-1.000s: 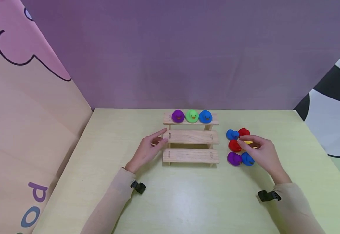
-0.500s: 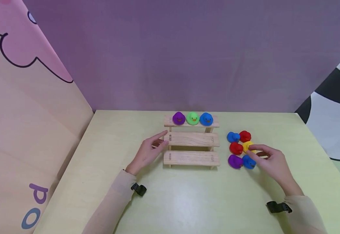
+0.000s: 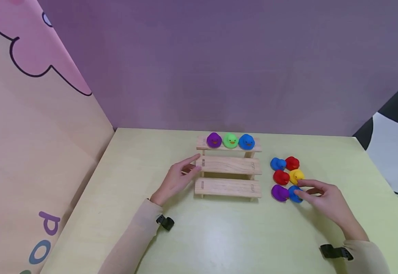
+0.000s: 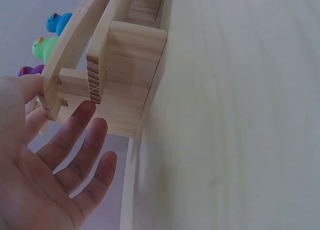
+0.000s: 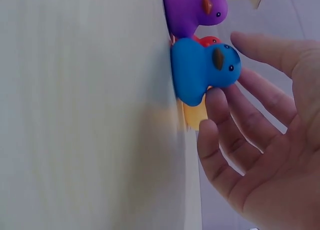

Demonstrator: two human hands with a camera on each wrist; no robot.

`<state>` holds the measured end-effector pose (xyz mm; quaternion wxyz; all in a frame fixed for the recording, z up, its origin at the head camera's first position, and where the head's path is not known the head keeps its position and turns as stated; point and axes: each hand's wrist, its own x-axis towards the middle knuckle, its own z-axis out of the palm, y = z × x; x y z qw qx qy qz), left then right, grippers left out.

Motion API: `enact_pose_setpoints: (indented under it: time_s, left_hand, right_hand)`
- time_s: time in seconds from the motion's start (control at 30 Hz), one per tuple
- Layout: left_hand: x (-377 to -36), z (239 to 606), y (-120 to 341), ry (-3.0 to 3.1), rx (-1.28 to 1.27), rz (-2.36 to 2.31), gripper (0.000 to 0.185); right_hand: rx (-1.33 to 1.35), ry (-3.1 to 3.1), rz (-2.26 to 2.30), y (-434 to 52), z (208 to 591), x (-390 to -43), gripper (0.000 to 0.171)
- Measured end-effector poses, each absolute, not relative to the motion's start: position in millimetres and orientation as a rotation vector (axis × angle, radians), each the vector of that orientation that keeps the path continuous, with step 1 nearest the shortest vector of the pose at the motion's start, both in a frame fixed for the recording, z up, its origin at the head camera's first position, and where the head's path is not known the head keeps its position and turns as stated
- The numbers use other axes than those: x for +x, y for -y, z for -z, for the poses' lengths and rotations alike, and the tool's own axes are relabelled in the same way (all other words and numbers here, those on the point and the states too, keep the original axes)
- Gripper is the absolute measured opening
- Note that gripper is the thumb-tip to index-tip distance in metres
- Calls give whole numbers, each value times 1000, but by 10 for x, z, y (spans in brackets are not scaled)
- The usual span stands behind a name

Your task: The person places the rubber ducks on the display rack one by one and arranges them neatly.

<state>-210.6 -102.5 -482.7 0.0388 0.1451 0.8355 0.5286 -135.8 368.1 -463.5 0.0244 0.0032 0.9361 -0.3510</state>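
A three-step wooden stand (image 3: 231,164) holds purple (image 3: 214,140), green (image 3: 230,140) and blue (image 3: 246,142) rubber ducks along its top step. My left hand (image 3: 178,179) pinches the left end of the middle step between thumb and index finger; its other fingers are spread in the left wrist view. Right of the stand, my right hand (image 3: 327,201) is at a blue rubber duck (image 5: 200,72), thumb near its head and fingers behind it, not closed round it. That duck rests on the table beside a purple duck (image 3: 279,193), with a yellow duck (image 3: 296,176) just behind.
Two red ducks (image 3: 281,177) and another blue duck (image 3: 278,164) stand in the same group on the pale table (image 3: 219,236). A purple wall panel (image 3: 219,68) rises behind the table, with printed panels on both sides.
My right hand has moved from the red and yellow ducks toward the front, down to the near blue duck. My left hand has stayed at the stand. The head view has shifted slightly.
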Motion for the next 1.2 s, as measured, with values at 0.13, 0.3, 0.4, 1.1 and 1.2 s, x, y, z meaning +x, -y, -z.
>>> enact_pose_setpoints:
  time_s: [0.13, 0.3, 0.4, 1.1, 1.2]
  left_hand:
    - [-2095, 4832, 1012, -2560, 446, -1605, 51]
    - [-2088, 4825, 1010, -2571, 439, -1602, 52]
    - [-2095, 4820, 1009, -2571, 433, -1606, 53]
    - [-2110, 4788, 1015, -2554, 436, -1612, 50]
    - [-2099, 4788, 1027, -2556, 432, -1614, 50]
  right_hand:
    - [27, -2857, 1079, -3717, 4651, -1322, 53]
    - [-2, -2849, 1073, -3736, 4634, -1324, 54]
    - [-33, -2855, 1089, -3738, 4615, -1339, 52]
    - [-60, -2908, 1037, -3723, 4512, -1380, 43]
    - [-75, -2915, 1044, -3706, 4485, -1394, 42]
